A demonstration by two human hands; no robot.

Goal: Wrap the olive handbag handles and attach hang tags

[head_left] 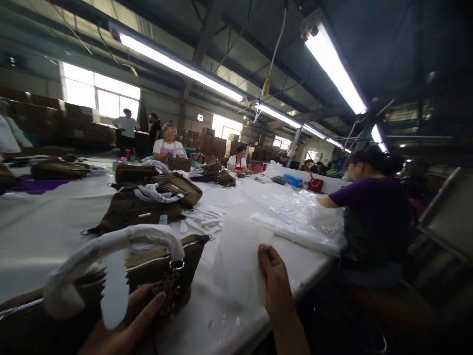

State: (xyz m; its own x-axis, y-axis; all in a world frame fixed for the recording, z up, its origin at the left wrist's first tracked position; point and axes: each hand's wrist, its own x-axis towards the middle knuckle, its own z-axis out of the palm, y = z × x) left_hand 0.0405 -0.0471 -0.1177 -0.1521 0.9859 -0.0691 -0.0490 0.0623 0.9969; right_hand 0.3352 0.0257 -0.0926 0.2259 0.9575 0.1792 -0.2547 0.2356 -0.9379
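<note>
My left hand [127, 323] lies at the bottom edge against the side of a brown handbag [148, 271], fingers curled on its end near a metal ring. The bag's handle [111, 246] is wrapped in white foam paper. My right hand [275, 281] pinches a sheet of thin white wrapping paper [236, 261] and holds it up over the white table [44, 231].
More brown handbags [148, 202] lie further up the table, with loose white paper strips [205, 219]. A person in a purple top [369, 212] at the right edge handles clear plastic bags [299, 212]. Other workers sit and stand at the far end. Cartons are stacked at the back.
</note>
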